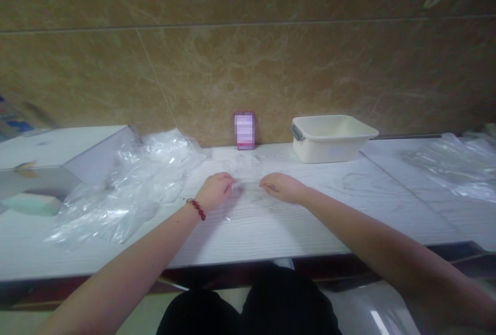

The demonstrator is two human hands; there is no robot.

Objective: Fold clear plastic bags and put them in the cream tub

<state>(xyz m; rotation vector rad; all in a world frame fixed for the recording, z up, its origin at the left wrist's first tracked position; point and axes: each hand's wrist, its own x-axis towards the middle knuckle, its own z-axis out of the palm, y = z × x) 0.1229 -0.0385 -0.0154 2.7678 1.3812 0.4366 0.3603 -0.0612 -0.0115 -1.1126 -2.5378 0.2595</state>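
My left hand [216, 190], with a red bead bracelet [197, 209] at the wrist, is closed in a pinch above the white table. Between its fingertips is the edge of a thin clear plastic bag [228, 213], whose outline is very faint against the tabletop. To its right, my right hand [284, 188] is also closed, thumb and fingers pressed together and pointing left. Whatever lies in that pinch is too small or too transparent to make out. A gap separates the two hands. Just behind them a phone-like screen [244, 131], blurred out, leans upright on the wall.
A cream plastic bin [321, 150] with a grey handle stands back right. Clear plastic bags lie heaped on the left [155, 169] and on the far right [457, 164]. At the left edge are a white box [93, 143] and a pale green object [33, 204]. The tiled wall [232, 76] closes off the back.
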